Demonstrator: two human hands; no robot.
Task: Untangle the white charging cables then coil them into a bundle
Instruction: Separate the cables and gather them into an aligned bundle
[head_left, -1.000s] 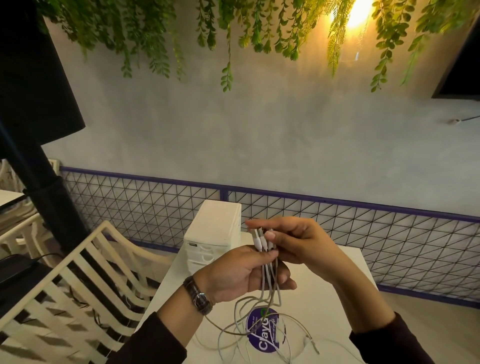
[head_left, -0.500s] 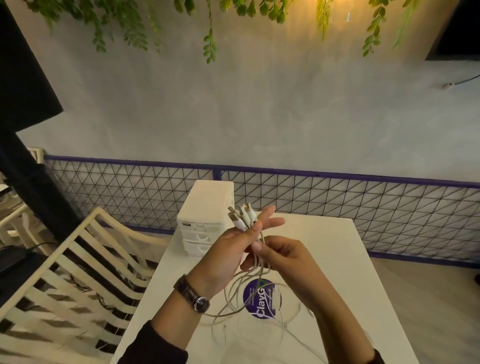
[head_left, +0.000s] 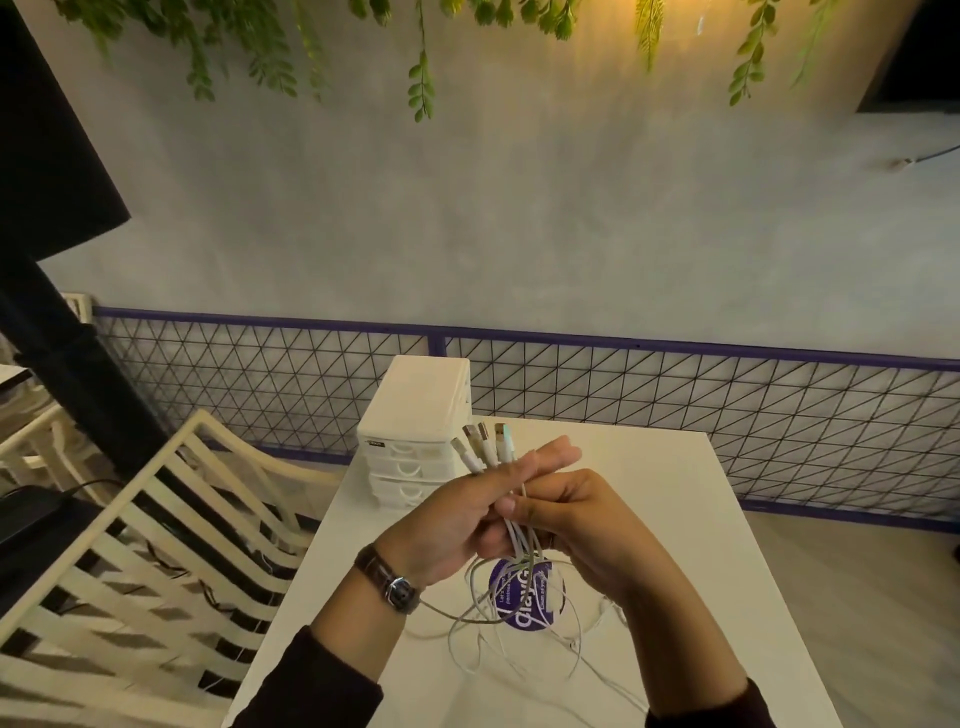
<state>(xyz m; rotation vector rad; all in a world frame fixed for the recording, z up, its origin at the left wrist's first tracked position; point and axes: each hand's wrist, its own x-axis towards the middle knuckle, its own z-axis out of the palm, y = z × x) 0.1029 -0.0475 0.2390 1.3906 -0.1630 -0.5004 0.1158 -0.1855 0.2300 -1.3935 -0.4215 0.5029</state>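
Observation:
Several white charging cables (head_left: 519, 540) hang in loose tangled loops over the white table (head_left: 675, 519). My left hand (head_left: 457, 514), with a wristwatch, grips the cables just below their USB plugs (head_left: 483, 447), which fan out upward above my fingers. My right hand (head_left: 582, 519) sits right beside it, slightly lower, and pinches the cable strands under the left hand. The lower loops spread across the tabletop around a purple round sticker (head_left: 519, 597).
A white mini drawer unit (head_left: 415, 431) stands at the table's far left corner. A cream slatted chair (head_left: 156, 545) is to the left. A purple-framed wire fence (head_left: 675, 395) runs behind the table, with a grey wall and hanging green plants above.
My right hand has come down from the plug ends to below my left hand and now pinches the strands. The plugs now stick out free above my left hand.

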